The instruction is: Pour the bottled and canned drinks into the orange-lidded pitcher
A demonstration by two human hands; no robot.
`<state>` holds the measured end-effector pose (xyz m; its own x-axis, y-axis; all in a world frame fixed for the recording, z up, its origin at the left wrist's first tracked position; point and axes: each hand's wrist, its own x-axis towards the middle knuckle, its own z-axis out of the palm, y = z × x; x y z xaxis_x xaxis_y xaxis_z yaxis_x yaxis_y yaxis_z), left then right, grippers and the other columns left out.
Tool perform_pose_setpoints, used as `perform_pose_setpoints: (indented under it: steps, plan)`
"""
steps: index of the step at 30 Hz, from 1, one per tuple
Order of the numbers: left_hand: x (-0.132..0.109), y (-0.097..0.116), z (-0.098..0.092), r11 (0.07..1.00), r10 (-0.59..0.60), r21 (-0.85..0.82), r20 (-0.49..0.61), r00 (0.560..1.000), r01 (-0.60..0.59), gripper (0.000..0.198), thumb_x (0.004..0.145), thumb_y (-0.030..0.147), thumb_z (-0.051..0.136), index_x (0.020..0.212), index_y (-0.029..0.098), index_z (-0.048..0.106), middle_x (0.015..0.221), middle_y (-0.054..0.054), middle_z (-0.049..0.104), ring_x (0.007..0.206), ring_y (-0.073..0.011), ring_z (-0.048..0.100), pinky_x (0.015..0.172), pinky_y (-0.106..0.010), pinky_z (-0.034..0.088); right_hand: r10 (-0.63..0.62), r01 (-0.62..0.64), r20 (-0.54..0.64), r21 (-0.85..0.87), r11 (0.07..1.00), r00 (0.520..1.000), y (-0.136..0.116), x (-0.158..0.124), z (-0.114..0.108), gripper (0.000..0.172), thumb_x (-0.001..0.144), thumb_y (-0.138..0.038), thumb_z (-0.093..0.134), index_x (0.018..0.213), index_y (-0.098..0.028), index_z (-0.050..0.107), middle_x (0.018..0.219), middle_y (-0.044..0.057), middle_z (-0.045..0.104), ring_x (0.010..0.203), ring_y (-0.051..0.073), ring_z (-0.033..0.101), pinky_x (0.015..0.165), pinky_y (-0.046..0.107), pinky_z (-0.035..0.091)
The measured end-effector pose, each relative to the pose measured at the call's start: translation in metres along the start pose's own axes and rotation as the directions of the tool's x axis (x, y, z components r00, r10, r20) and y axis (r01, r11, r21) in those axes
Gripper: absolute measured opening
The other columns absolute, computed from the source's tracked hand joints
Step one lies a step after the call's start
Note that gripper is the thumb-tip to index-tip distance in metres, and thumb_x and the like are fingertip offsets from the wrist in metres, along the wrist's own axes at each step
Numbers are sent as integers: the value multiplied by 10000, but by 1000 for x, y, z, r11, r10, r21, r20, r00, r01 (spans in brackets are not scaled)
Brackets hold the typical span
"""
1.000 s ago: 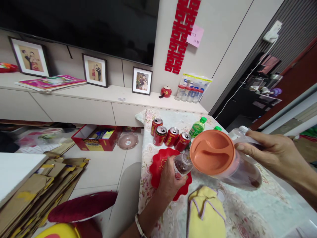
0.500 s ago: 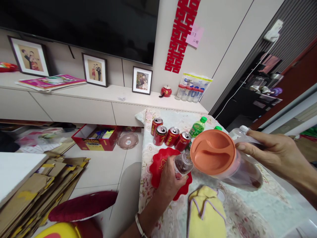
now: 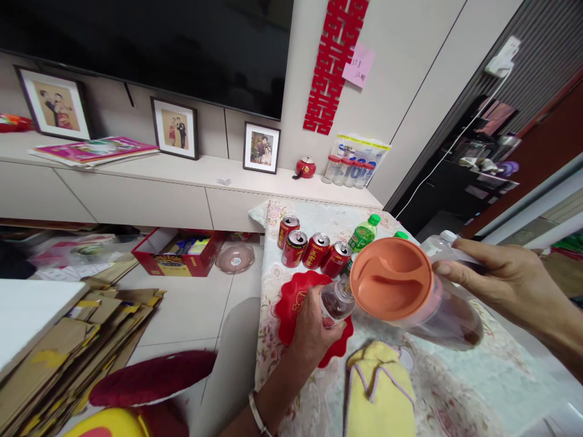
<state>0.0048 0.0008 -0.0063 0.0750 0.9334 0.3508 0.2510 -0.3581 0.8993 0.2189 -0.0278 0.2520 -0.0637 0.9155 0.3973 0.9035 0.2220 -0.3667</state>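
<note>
My right hand (image 3: 505, 282) is wrapped round the handle of a clear pitcher (image 3: 449, 312) with an orange lid (image 3: 392, 278). The pitcher is tipped toward the left and holds dark liquid at its bottom. Its spout meets the mouth of a small clear glass bottle (image 3: 336, 300), which my left hand (image 3: 312, 331) grips from below. Both are held over a red scalloped plate (image 3: 291, 300) on a table with a floral cloth (image 3: 483, 376).
Several red drink cans (image 3: 314, 250) and two green-capped bottles (image 3: 363, 233) stand behind the plate. A yellow cloth (image 3: 378, 391) lies at the near edge. Flattened cardboard (image 3: 68, 346) and a red cushion (image 3: 150, 377) lie on the floor at left; a low cabinet runs along the wall.
</note>
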Motion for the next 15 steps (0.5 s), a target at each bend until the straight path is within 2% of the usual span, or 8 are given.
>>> perform_pose_setpoints:
  steps: [9, 15]
  plan:
    - [0, 0, -1, 1000, -10, -15, 7, 1000, 10, 646, 631, 162, 749, 1243, 190, 544, 1148, -144, 730, 1084, -325, 731, 883, -439, 619, -17, 17, -37, -4, 1000, 999, 1, 0, 1, 704, 715, -871, 675, 520, -195, 655, 496, 10, 491, 429, 124, 409, 360, 235, 346]
    - [1, 1, -2, 1000, -13, -20, 16, 1000, 14, 640, 645, 182, 753, 1246, 200, 533, 1161, -141, 726, 1089, -321, 725, 908, -449, 614, -11, 11, -20, -5, 1000, 1000, -1, 1, 1, 703, 722, -869, 670, 524, -195, 648, 496, 5, 477, 433, 125, 417, 367, 234, 350]
